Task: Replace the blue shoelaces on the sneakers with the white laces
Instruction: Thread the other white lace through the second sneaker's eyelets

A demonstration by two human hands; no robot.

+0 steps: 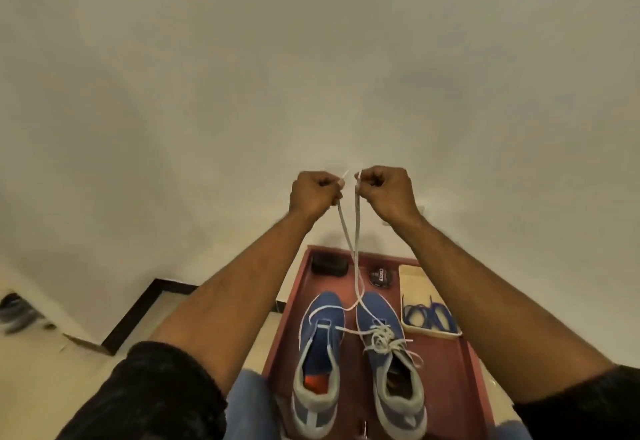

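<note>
Both grips pinch white lace (356,232) ends, apparently

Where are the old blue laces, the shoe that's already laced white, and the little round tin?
blue laces (429,315), head view, middle of the bundle
white-laced sneaker (375,308), head view, blue toe
round tin (380,278), head view, lid

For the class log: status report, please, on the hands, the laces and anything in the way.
Left hand and right hand each pinch an end of the white lace, raised. Left sneaker barely laced. Nothing in the way.
</note>
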